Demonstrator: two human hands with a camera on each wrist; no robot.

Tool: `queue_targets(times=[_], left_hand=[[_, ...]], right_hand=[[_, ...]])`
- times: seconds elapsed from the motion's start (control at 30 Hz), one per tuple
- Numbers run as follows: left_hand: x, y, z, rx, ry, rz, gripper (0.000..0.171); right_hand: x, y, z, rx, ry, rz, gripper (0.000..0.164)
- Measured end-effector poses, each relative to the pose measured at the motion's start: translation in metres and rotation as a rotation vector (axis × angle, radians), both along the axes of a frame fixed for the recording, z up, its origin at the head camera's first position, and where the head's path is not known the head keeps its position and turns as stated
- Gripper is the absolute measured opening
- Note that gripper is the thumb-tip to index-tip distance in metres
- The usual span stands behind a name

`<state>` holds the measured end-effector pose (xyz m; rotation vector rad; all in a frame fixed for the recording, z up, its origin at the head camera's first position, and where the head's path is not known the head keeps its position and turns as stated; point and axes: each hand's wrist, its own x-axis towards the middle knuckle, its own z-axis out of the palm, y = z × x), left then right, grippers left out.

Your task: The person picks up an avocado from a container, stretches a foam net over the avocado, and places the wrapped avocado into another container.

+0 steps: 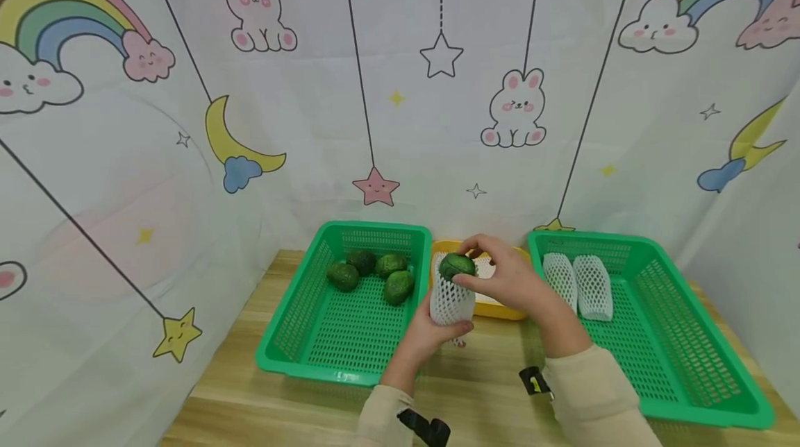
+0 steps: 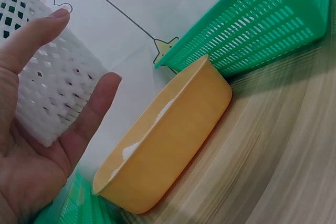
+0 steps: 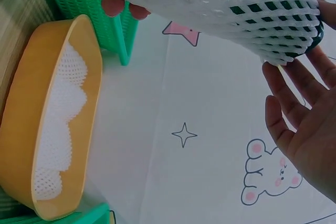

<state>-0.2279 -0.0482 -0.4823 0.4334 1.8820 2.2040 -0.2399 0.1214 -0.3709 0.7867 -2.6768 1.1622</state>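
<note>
A dark green avocado sits partly inside a white foam net sleeve, its top end bare above the rim. My left hand grips the sleeve from below; in the left wrist view the thumb and fingers of that hand wrap round the mesh. With thumb and fingertips, my right hand pinches the avocado's exposed end. Green skin shows through the stretched mesh in the right wrist view, where fingers of the right hand meet the sleeve's rim.
Several avocados lie in the left green basket. A yellow tub behind my hands contains white foam nets. Two white net sleeves lie in the right green basket. A printed curtain hangs behind the wooden table.
</note>
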Motion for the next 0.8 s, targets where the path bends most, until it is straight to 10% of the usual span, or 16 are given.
queue_targets(times=[0.8], left_hand=[[-0.005,0.0,-0.01,-0.02,0.016,0.011,0.072]], right_hand=[[0.003,-0.006,-0.019,0.122,0.11,-0.061,0.032]])
